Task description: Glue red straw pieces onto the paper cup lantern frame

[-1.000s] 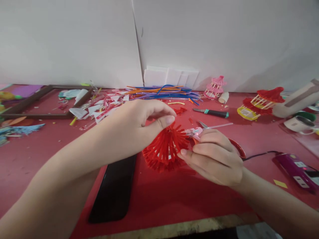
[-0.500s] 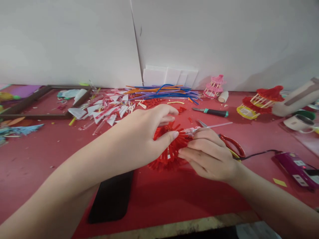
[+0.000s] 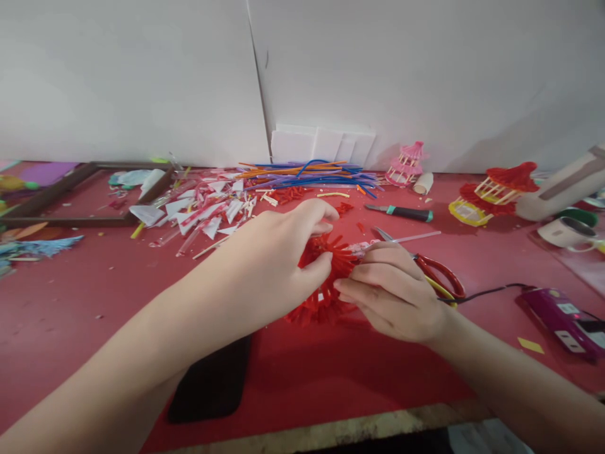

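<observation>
A red, tiered pipe-cleaner craft piece (image 3: 338,271) with fringe-like spokes stands on the red table between both hands. My left hand (image 3: 288,258) curls over its upper left side, the thumb bent against the spokes and the fingertips partly hidden. From the right, my right hand (image 3: 394,290) pinches at the piece's edge with thumb and fingers pressed together; whatever small part lies between them cannot be made out. Just behind that hand lie red-handled scissors (image 3: 439,277), partly covered, beside a thin clear stick (image 3: 418,237).
Bundled pipe cleaners (image 3: 307,175) lie along the wall, with paper scraps (image 3: 212,211) to their left. A utility knife (image 3: 406,213), a pink tower (image 3: 407,164), a red-and-yellow tower (image 3: 496,192), a mug (image 3: 564,233) and a purple corded device (image 3: 564,321) are rightward. A black phone (image 3: 212,381) lies in front.
My left hand and forearm have shifted slightly, its thumb bending inward. The red piece has turned or tilted a little. My right hand has moved slightly left and stays at the edge.
</observation>
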